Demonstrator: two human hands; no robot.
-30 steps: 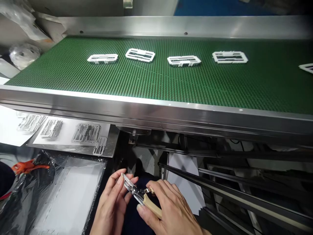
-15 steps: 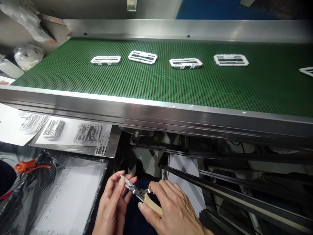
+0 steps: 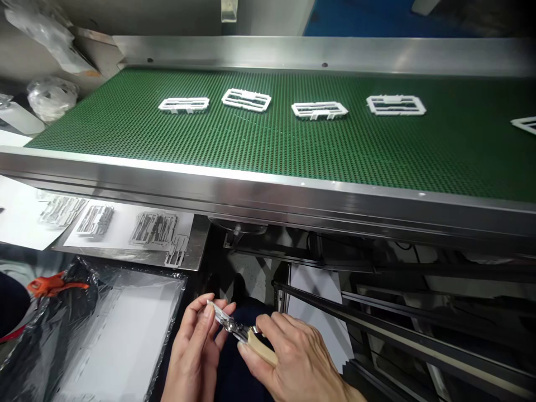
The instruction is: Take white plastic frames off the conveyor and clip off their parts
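Note:
At the bottom centre my right hand is closed round the tan handle of a pair of metal cutters. My left hand pinches the shiny metal jaws at the tool's tip with fingers and thumb. Both hands sit below the steel front edge of the green conveyor belt. Several white plastic frames lie in a row on the belt's far side, among them one on the left and one on the right.
A steel shelf under the belt at left carries white paper with several grey plastic frames. Below it a box lined with black plastic film holds a white sheet. An orange tool lies at far left. Dark metal rails run to the right.
The view has shifted slightly, so belt and frames appear a little lower and to the right. My hands keep the same hold on the cutters, sitting slightly lower in the picture.

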